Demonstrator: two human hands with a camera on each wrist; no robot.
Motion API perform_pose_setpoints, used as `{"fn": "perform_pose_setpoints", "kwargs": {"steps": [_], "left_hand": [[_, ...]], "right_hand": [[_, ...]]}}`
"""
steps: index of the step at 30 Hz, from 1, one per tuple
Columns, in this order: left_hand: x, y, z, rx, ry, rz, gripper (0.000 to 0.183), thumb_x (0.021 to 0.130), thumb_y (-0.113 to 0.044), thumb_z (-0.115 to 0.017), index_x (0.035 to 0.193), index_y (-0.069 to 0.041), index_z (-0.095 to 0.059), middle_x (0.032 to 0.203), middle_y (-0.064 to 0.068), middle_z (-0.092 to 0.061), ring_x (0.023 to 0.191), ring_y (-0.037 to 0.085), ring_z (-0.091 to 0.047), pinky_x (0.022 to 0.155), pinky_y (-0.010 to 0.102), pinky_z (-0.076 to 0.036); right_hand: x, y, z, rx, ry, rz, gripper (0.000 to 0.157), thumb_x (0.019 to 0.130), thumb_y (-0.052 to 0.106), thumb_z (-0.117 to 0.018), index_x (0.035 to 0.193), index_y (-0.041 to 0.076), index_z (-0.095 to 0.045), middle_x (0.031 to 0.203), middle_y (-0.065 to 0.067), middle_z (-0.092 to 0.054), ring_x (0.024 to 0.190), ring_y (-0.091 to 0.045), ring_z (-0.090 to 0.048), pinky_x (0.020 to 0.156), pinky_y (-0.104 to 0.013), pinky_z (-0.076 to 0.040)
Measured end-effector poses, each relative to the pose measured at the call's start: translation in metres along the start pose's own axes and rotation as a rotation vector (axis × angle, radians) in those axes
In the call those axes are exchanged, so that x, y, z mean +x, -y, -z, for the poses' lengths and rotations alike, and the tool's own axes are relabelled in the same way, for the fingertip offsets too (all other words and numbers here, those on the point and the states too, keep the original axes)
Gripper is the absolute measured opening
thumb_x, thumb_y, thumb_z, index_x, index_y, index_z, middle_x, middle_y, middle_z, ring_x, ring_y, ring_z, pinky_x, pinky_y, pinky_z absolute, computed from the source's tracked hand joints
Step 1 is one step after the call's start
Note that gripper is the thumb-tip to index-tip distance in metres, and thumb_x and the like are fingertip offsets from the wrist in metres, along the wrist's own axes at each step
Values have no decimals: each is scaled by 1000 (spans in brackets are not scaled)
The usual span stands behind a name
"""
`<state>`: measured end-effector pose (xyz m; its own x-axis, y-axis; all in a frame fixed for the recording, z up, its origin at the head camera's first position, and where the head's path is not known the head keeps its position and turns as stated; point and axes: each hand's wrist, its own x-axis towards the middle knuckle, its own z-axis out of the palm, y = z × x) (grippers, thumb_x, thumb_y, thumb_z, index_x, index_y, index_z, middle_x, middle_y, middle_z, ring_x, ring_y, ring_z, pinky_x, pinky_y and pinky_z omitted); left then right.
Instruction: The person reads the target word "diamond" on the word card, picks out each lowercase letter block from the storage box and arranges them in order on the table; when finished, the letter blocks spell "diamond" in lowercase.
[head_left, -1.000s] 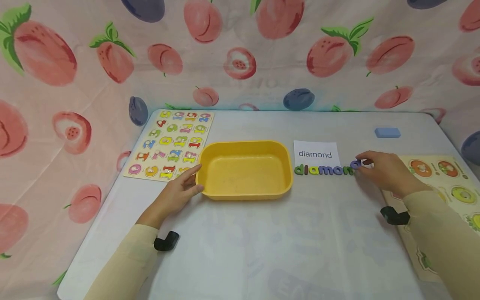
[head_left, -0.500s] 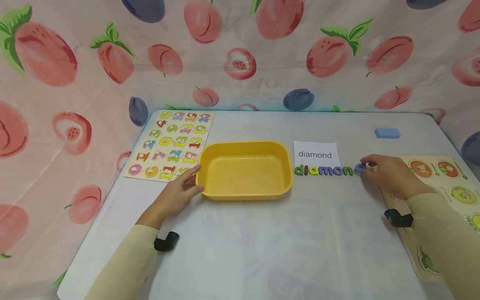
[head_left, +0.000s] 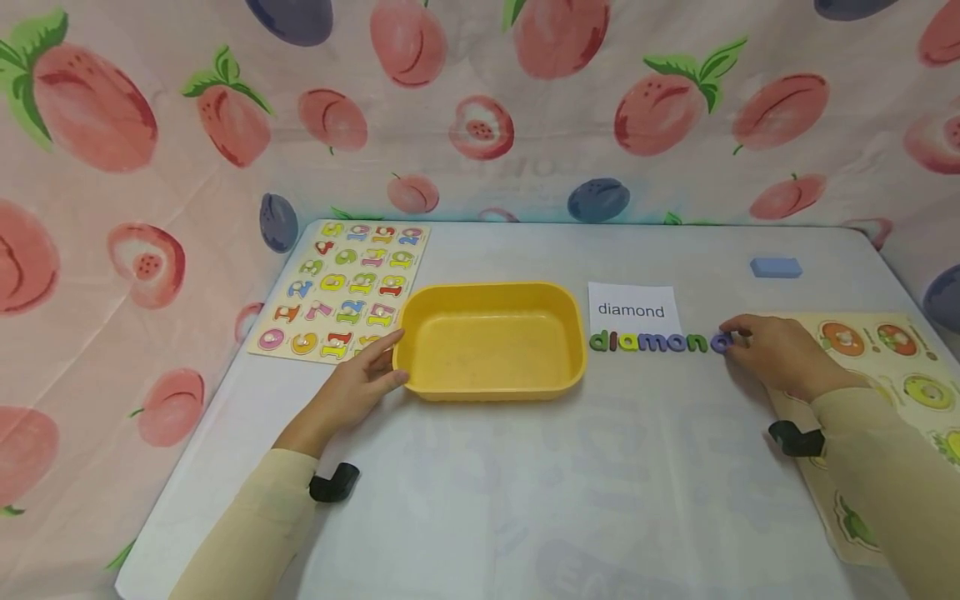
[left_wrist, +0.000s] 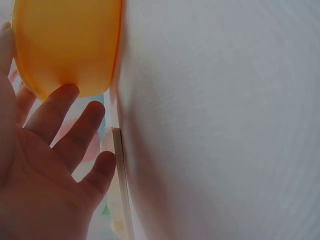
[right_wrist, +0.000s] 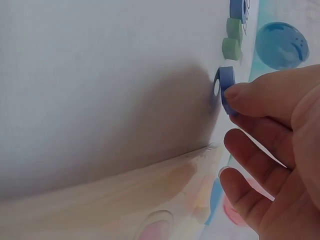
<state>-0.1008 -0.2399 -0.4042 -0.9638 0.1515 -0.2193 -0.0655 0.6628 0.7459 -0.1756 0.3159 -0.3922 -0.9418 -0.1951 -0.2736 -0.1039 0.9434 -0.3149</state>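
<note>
At the right end of a row of coloured letters, my right hand (head_left: pixel 782 354) pinches a purple letter d (head_left: pixel 719 342) between thumb and fingertips. In the right wrist view that letter d (right_wrist: pixel 228 80) is tipped up slightly, a small gap from the green letter n (right_wrist: pixel 231 49). The row (head_left: pixel 651 342) lies along the lower edge of a white card (head_left: pixel 631 296) printed "diamond". My left hand (head_left: pixel 341 404) rests against the left end of a yellow tray (head_left: pixel 491 393), fingers loosely extended. The left wrist view has its fingertips by the tray's outer wall (left_wrist: pixel 70 50).
A number puzzle board (head_left: pixel 330 287) lies at the back left, partly behind the tray and left hand. On the right, a food-picture puzzle board (head_left: pixel 817 492) lies under the right forearm. A blue block (head_left: pixel 776 267) sits at the back right.
My right hand has moved slightly right and down with the letter d, from overlapping the end of the n to beside it. The left hand and tray stay put.
</note>
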Motion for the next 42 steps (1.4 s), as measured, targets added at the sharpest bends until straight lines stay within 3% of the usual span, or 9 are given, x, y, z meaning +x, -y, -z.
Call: {"fn": "perform_pose_setpoints", "kwargs": {"steps": [9,35,42], "left_hand": [[1,-2,-1,-4,-1,14,72,97,-36,-67,158,-28,-32,152,14,-46,137,32,-47,113,54,-32],[3,-2,-1,11,6,21,72,96,-38,-67,158,-29,-32,151,16,-46,136,33,-47,113,55,-32],[2,-3,2,30,23,10,73,96,-41,-67,158,-30,-32,151,14,-47,137,31,-47,114,56,-31]], "right_hand": [[1,1,-4,19,-17,20,36,95,4,-57,127,-12,-56,124,-38,-55,112,-52,-52,100,-70,-36],[4,1,-7,11,-44,39,40,94,10,-62,126,-13,-55,122,-40,-55,115,-55,-51,100,-69,-37],[-4,8,2,54,-9,-29,53,99,28,-61,137,-7,-48,132,-39,-47,123,-57,-42,101,-72,-34]]}}
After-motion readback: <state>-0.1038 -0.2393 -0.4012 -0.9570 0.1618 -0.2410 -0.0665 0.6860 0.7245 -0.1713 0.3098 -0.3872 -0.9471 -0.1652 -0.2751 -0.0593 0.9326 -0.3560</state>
